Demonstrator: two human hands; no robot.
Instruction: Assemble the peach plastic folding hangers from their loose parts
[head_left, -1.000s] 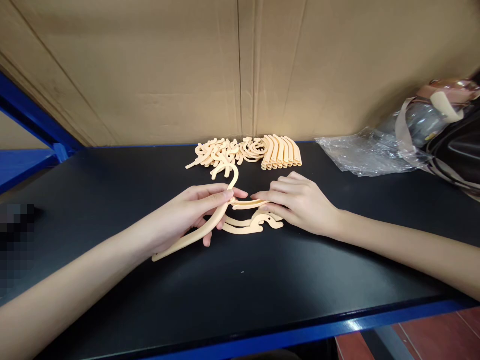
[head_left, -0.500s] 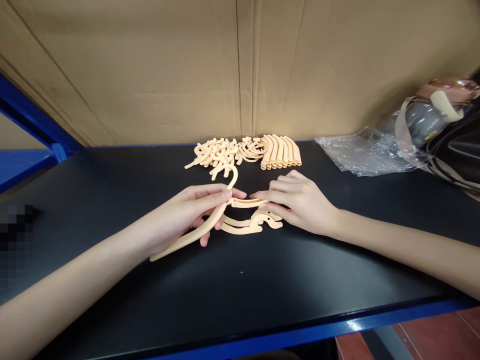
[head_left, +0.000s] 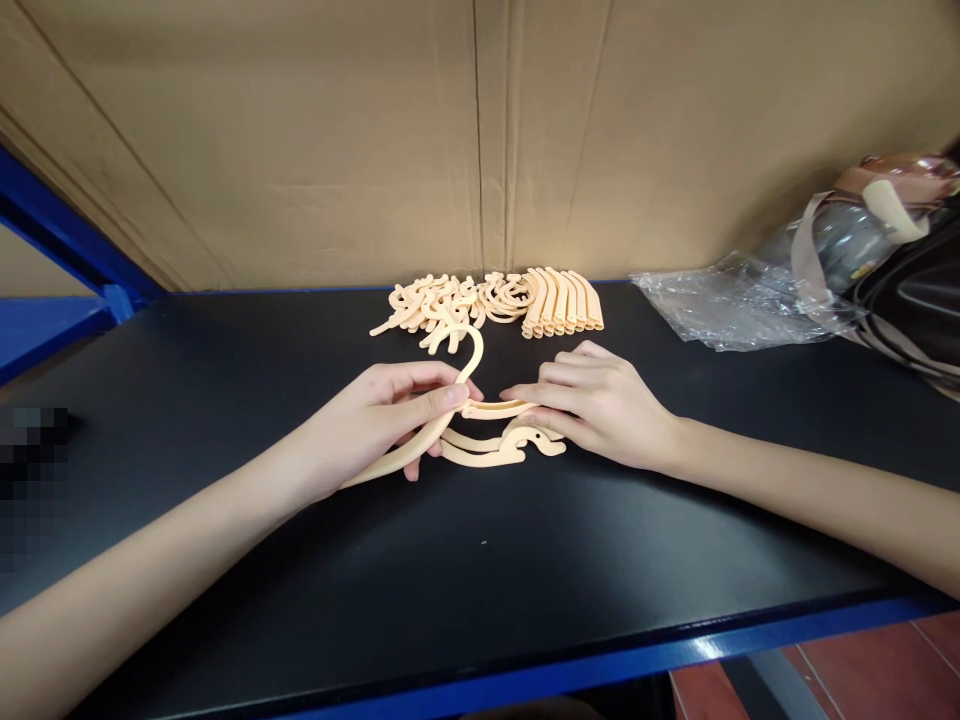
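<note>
The left hand (head_left: pixel 375 420) is closed around a long curved piece (head_left: pixel 382 466), its hooked end pointing up. The right hand (head_left: pixel 600 405) pinches a short curved strip (head_left: pixel 495 409) fingertip to fingertip with the left. Just below them, flat cut-outs (head_left: pixel 487 455) lie on the black counter (head_left: pixel 480 580). A pile of similar pieces (head_left: pixel 487 300) sits behind, with a clear plastic bag (head_left: pixel 727 310) to the right.

evenly bright, soft from above; pale sheen along the front edge of the surface (head_left: pixel 525 570); sharp at its middle, bowed toward its ends, pixelated block at its left.
</note>
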